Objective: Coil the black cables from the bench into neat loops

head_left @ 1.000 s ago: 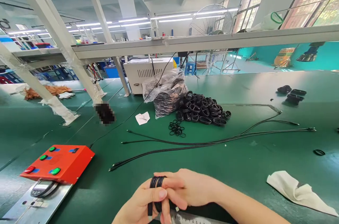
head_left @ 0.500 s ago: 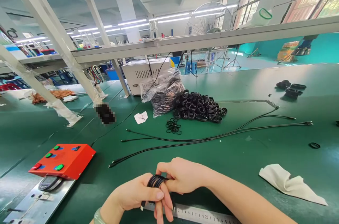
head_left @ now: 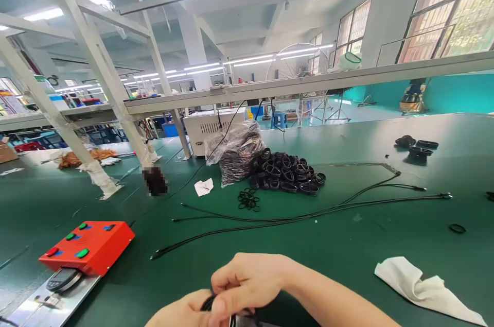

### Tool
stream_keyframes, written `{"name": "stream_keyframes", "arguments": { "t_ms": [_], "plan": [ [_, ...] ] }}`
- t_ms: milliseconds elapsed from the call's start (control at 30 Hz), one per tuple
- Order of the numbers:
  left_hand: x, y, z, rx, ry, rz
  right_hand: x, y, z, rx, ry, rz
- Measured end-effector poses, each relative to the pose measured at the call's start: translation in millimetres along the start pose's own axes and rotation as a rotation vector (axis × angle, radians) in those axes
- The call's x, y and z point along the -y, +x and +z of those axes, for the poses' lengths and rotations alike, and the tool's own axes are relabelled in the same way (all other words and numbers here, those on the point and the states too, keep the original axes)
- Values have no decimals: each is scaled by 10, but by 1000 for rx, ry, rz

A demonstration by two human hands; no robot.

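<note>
Black cable (head_left: 208, 303), illegible marks on paper (head_left: 204, 187)

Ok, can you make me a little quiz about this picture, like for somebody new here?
1. How many round green buttons show on the box-shaped red-orange device?
2. True or false: the crumpled white cloth lies to the right of the bare right hand.
3. Fill the gap: the bare left hand holds a coiled black ____.

Key: 1. Three. 2. True. 3. Cable.
</note>
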State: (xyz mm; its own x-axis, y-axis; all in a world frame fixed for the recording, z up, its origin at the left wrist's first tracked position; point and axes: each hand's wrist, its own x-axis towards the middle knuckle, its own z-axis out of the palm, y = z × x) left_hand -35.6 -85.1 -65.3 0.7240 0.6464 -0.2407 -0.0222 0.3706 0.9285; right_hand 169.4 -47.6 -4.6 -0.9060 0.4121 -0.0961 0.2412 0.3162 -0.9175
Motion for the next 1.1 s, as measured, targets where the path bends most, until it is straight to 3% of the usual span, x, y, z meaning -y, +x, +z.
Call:
{"name": "stream_keyframes", "arguments": {
  "t_ms": [167, 267, 367, 500, 667, 800, 1100],
  "plan": [
    [-232, 504, -125, -103, -122, 170, -361, 254, -61, -572, 314, -21],
    [-283, 851, -146, -147, -163, 262, -555, 368, -171, -729, 334, -17],
    [-210, 1041, -150, -139, -177, 289, -704, 425, -244, -832, 354, -20],
    [-68, 1004, -254, -121, -190, 235, -851, 528, -151, -846, 423, -16],
    [-27, 926, -374, -168, -235, 160, -919, 668, 58, -695, 742, -63],
    [-65, 986, -308, -200, -245, 128, -966, 663, 71, -681, 924, -131],
    [-137, 973, -132, -250, -200, 111, -1016, 562, 17, -691, 914, -77]
  ]
}}
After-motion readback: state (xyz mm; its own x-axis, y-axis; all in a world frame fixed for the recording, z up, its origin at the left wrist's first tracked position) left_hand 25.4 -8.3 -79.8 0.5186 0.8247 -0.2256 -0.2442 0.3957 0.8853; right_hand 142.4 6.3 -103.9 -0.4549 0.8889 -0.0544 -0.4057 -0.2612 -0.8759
